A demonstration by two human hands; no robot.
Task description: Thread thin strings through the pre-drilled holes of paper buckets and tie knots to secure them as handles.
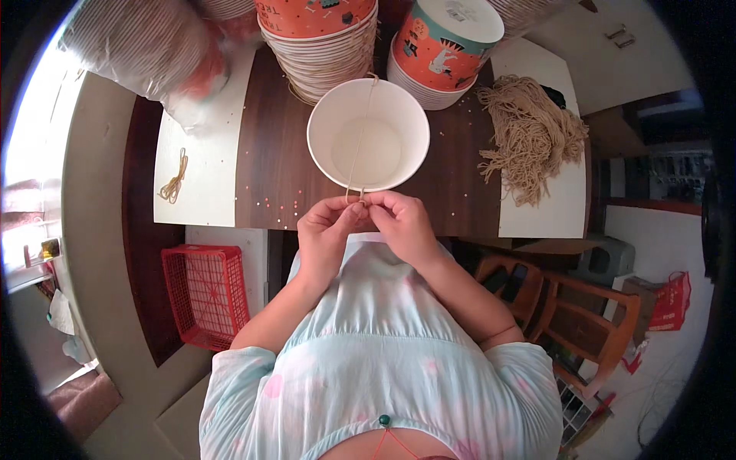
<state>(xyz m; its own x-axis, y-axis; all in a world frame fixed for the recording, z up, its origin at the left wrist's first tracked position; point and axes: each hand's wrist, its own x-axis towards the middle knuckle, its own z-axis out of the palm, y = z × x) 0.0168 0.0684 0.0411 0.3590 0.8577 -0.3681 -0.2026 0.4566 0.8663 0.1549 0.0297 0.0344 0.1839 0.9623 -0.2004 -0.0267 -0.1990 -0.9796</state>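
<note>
A white paper bucket stands open at the near middle of the table, its inside bare. One tan cord runs from its far rim across the mouth to the near rim. There my left hand pinches the cord between thumb and fingertips. My right hand is closed at the same spot, its thumb and fingers also on the cord. Both hands nearly touch each other just below the near rim. The exact knot or hole between the fingertips is too small to make out.
Stacked orange printed buckets and a teal-and-orange bucket pile stand behind. A heap of tan cords lies right, a small cord bundle left. Plastic-wrapped buckets fill the far left. A red crate and wooden chair stand below.
</note>
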